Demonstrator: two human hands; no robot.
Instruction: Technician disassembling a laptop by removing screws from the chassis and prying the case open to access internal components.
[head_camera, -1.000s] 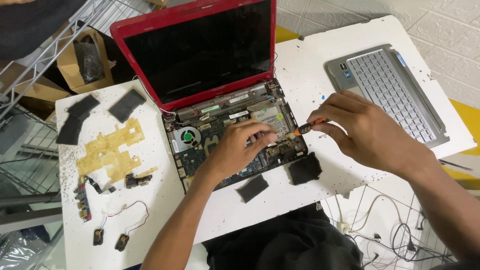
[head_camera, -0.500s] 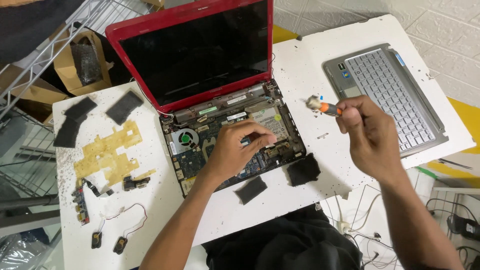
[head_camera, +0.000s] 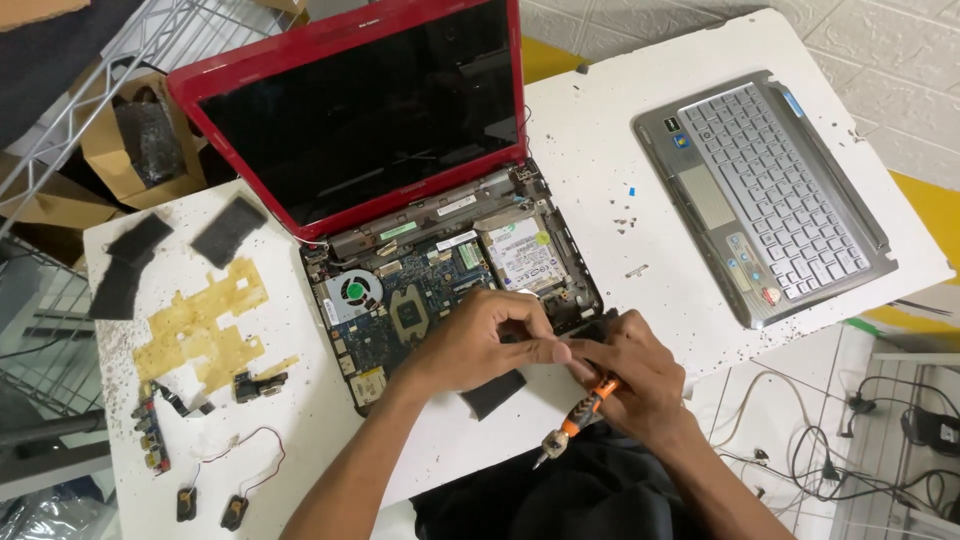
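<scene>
Left hand (head_camera: 480, 340) and right hand (head_camera: 635, 375) meet fingertip to fingertip (both curled), forearms converging from the worktop's near edge.

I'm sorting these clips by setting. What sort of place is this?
Probably an informal electronics repair bench. A red laptop lies opened with its circuit board bared, its removed keyboard panel set aside on the white table, and the right hand holds a screwdriver.

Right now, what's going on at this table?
A person is working on an opened red laptop whose circuit board lies exposed. The left hand and right hand meet at the base's front right corner; the right hand holds an orange-handled screwdriver. The removed keyboard panel lies to the right, yellow sheet and small parts to the left.
</scene>
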